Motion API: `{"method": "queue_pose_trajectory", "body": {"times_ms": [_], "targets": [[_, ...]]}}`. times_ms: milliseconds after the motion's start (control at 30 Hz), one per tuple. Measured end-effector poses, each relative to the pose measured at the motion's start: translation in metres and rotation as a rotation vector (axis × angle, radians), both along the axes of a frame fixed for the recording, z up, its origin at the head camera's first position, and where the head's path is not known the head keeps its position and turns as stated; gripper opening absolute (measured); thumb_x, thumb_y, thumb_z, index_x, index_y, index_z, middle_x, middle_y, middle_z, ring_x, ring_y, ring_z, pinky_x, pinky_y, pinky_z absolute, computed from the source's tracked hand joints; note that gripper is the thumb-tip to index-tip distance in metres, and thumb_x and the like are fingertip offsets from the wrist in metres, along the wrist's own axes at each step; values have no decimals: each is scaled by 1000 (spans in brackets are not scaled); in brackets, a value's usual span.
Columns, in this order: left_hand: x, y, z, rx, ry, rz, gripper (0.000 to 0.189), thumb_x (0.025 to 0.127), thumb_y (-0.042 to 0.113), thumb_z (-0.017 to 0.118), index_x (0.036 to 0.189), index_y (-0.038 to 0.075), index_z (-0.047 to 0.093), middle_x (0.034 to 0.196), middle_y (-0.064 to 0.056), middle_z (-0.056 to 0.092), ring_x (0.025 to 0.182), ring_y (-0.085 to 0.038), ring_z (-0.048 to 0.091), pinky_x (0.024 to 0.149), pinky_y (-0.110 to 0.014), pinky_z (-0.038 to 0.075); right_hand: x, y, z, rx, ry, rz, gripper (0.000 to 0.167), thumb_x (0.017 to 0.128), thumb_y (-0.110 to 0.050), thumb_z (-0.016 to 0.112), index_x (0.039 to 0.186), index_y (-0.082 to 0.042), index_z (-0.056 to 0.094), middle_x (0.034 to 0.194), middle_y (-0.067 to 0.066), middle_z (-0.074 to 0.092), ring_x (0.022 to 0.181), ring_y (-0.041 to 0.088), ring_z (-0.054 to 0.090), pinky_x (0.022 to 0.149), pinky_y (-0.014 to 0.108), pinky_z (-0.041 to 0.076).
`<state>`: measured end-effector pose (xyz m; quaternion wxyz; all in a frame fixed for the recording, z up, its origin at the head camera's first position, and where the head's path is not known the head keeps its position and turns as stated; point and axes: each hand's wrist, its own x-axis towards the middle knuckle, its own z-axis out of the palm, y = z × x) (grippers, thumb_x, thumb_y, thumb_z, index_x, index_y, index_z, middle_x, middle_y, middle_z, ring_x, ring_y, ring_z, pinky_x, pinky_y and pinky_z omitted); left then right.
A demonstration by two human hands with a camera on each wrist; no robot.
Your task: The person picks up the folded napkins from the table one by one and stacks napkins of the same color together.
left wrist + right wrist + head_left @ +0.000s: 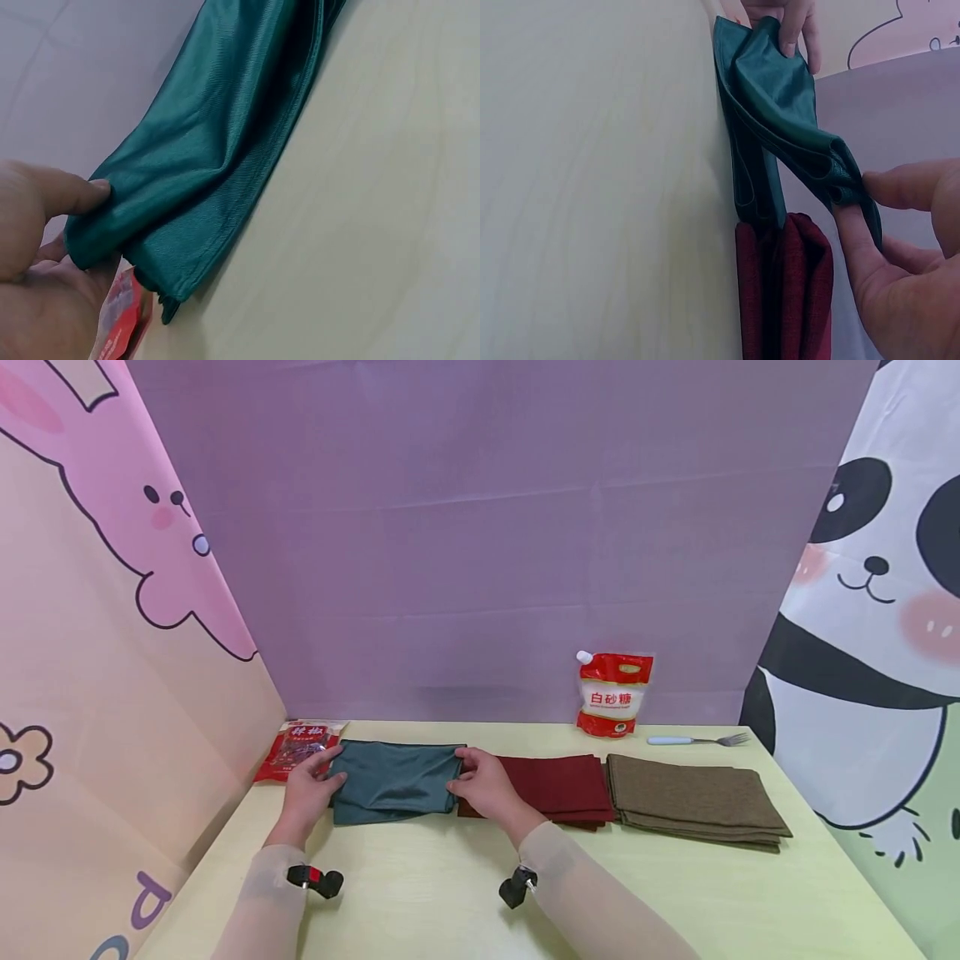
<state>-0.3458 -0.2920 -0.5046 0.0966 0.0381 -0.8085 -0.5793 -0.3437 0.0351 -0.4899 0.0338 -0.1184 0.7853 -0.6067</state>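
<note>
A folded dark green cloth (397, 781) lies at the left of a row of cloths, its upper layers lifted off the lower ones at the right end. My left hand (311, 793) pinches its left end, thumb on top in the left wrist view (52, 217). The right end is pinched between thumb and fingers of my right hand (487, 785); in the right wrist view the raised layers (780, 97) sag between both hands. Just right of it, partly behind my right hand, is a folded dark red cloth (558, 785). A red packet (296, 752) is beside my left hand.
A folded brown cloth (697, 797) ends the row on the right. Behind it a fork (693, 741) with a pale handle lies flat. A red and white spouted pouch (613, 693) stands at the back edge of the table (420, 893), before a purple backdrop (450, 543).
</note>
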Motion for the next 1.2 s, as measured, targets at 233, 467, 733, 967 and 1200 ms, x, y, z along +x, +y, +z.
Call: {"method": "queue_pose_trajectory", "body": {"times_ms": [233,467,733,967,1200], "targets": [[-9,6,-1,-5,0,32,50,101,3,68,150,13,59,157,-19,48,142,-40,47,117,-51,41,-4,-3,-1,8,-10,-9,63,93,1,76,151,2,51,139,22,56,106,26,64,84,34,61],[-12,7,-5,46,-6,14,54,100,2,69,152,12,56,160,-16,46,145,-40,45,118,-51,39,-7,-7,-3,-5,-53,-16,68,95,-2,75,156,1,45,147,23,52,109,26,64,87,35,61],[-12,6,-7,2,-8,-35,57,101,4,69,155,7,50,163,-16,42,151,-42,35,121,-53,33,-6,-16,-6,-31,-66,-10,74,96,-3,74,159,5,35,156,28,42,123,35,63,95,42,59],[-11,8,-10,-74,-37,-45,59,101,5,70,156,9,48,163,-18,40,152,-42,32,121,-56,31,-1,-18,-3,-41,-97,6,79,98,-8,74,162,4,29,160,27,38,128,35,61,99,44,57],[-9,12,-9,-190,-87,-62,64,98,9,73,157,10,46,164,-23,35,154,-45,24,124,-62,21,2,-14,2,106,-69,18,76,101,-18,72,162,2,30,147,21,52,124,31,60,94,41,59]]}}
